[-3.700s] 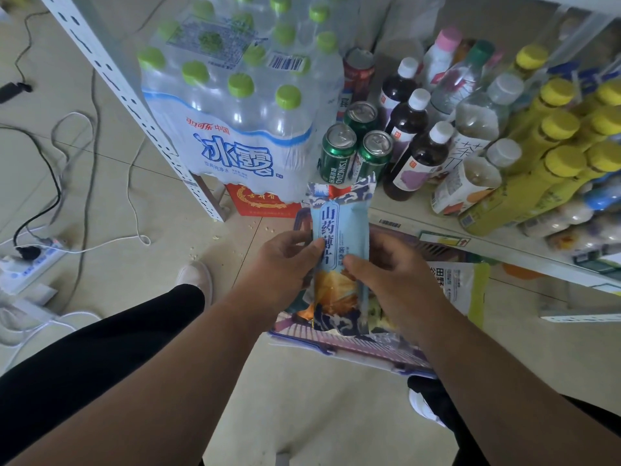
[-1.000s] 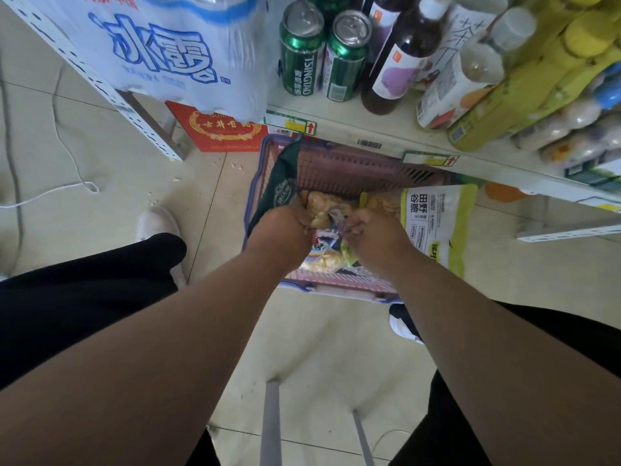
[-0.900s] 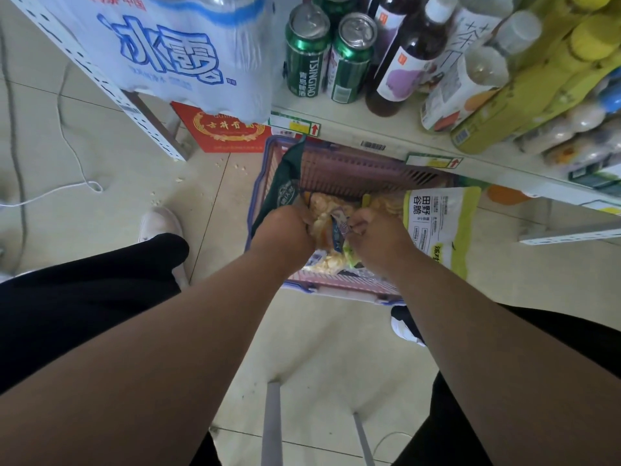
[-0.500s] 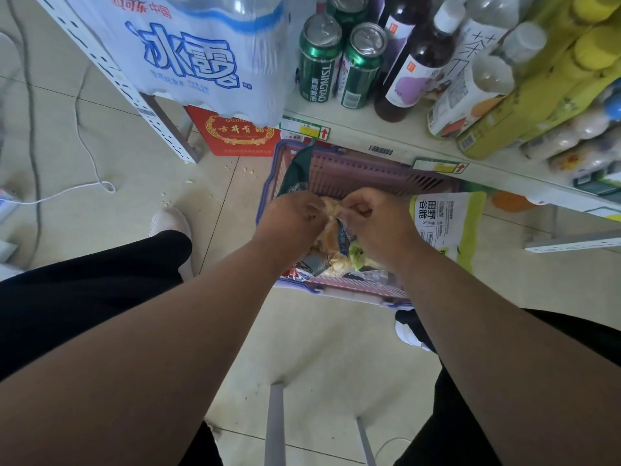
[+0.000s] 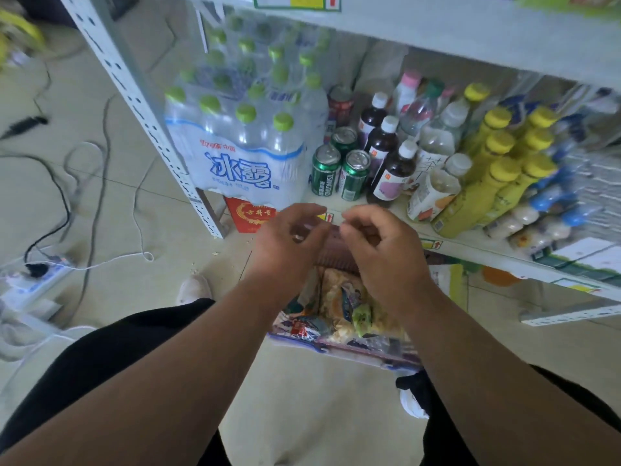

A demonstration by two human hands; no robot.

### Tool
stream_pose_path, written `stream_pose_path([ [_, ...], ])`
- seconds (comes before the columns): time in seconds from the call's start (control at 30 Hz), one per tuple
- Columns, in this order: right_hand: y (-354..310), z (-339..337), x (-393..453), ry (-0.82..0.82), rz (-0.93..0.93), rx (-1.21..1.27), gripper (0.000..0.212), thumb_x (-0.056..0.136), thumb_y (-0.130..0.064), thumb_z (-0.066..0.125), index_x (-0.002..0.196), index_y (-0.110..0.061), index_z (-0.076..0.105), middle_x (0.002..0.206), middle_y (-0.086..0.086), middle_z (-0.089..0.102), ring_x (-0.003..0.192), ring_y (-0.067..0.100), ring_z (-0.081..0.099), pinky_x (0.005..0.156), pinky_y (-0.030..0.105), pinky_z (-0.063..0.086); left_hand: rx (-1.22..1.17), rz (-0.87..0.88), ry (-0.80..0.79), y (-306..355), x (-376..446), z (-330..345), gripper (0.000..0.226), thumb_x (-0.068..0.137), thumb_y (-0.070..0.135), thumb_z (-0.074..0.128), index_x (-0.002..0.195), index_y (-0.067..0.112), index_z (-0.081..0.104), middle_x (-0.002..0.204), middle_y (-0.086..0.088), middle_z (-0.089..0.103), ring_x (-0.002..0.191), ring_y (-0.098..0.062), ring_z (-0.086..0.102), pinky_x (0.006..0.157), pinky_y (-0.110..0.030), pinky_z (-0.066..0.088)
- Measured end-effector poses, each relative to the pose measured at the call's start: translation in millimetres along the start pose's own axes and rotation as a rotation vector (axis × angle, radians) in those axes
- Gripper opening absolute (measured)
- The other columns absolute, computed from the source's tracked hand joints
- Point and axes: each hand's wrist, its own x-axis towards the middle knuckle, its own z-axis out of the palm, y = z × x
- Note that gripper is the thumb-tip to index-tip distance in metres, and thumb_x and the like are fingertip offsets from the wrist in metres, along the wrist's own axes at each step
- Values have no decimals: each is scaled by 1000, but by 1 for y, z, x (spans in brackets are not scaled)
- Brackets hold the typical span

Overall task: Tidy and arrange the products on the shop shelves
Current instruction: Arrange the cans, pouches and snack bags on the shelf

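Head view, read from the left: thin black and white cables (image 5: 60, 227) are looped over pale glossy floor tiles at nine o'clock, running to a white power strip (image 5: 32, 274). A perforated grey steel upright (image 5: 148, 129) slants down toward the centre. Just right of it, at eleven o'clock, a shrink-wrapped pack of water bottles (image 5: 242, 146) with round lime-green caps is seen on the lowest shelf (image 5: 477, 245), its clear film printed in blue. A flat red box (image 5: 250, 215) is tucked beneath it on the floor. Beside the pack, at twelve o'clock, green aluminium cans (image 5: 339, 171) are grouped, then dark bottles with white caps (image 5: 391, 163), then tall yellow bottles (image 5: 487, 183) at two o'clock; the far right of the shelf is smeared by blur.

At the centre the left hand (image 5: 289, 248) and right hand (image 5: 379, 253) are held close together but apart, fingers loosely curled, with nothing visibly gripped; whether a small scrap is pinched between the fingertips cannot be told. Below them, at six o'clock of the hands, a purple slatted plastic basket (image 5: 346, 351) is set on the floor under the shelf edge, filled with crinkled glossy snack packets (image 5: 346, 311). A pale green pouch (image 5: 450, 284) leans just beside the basket at three o'clock.
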Motion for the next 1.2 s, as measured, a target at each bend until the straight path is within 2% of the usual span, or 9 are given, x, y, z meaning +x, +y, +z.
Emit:
stream_pose_path([
  [0.17,-62,-27,7,40,-145,-14,15,101,-22,69,114,-26,73,101,-14,72,91,5,67,79,16,51,-56,103,56,58,-6,-34,18,96,25,78,112,33,78,97,16,77,77,2,68,63,-7,49],
  [0.37,-134,-61,25,122,-296,-28,16,99,-16,72,114,-22,74,104,-14,72,93,-1,66,79,10,48,-62,276,86,135,0,-77,20,97,26,78,114,35,78,98,24,75,84,-1,69,74,-20,57],
  [0.47,-170,-76,36,157,-355,6,18,98,-14,74,113,-23,74,104,-12,73,88,-1,66,75,4,44,-47,373,103,174,8,-96,21,97,25,78,115,35,78,100,27,73,86,0,69,77,-14,54],
  [0.67,-225,-97,73,173,-459,-38,19,99,-18,72,117,-25,72,106,-13,71,87,2,64,74,9,45,-7,499,151,236,34,-123,21,96,28,80,114,37,77,100,26,74,89,-1,70,76,-20,58],
  [0.77,-245,-106,93,182,-486,-40,22,99,-18,72,120,-23,71,108,-9,72,93,4,65,80,15,50,21,533,167,258,49,-133,19,95,28,80,111,37,77,92,32,72,80,6,66,67,-9,50],
  [0.93,-274,-126,134,190,-500,-72,21,99,-18,72,119,-26,72,104,-10,71,91,1,64,78,15,50,53,660,157,305,85,-142,16,94,23,81,107,31,80,95,20,76,84,1,68,71,-15,54],
  [1.0,-287,-137,157,192,-507,-78,21,99,-17,72,119,-25,71,106,-12,70,94,-2,63,79,11,48,59,696,143,333,106,-144,12,94,22,82,103,30,80,91,16,75,77,0,67,67,-17,55],
  [1.1,-306,-155,198,211,-528,-73,20,100,-17,72,119,-23,71,108,-10,71,99,3,65,85,19,50,65,716,129,374,146,-145,13,95,25,82,102,35,78,84,26,72,68,3,63,60,-18,53],
  [1.2,-315,-170,243,240,-518,-99,19,101,-18,70,119,-22,70,109,-6,71,97,7,67,82,21,48,97,750,126,406,188,-140,14,94,25,83,97,38,76,84,31,72,71,5,63,65,-15,53],
])
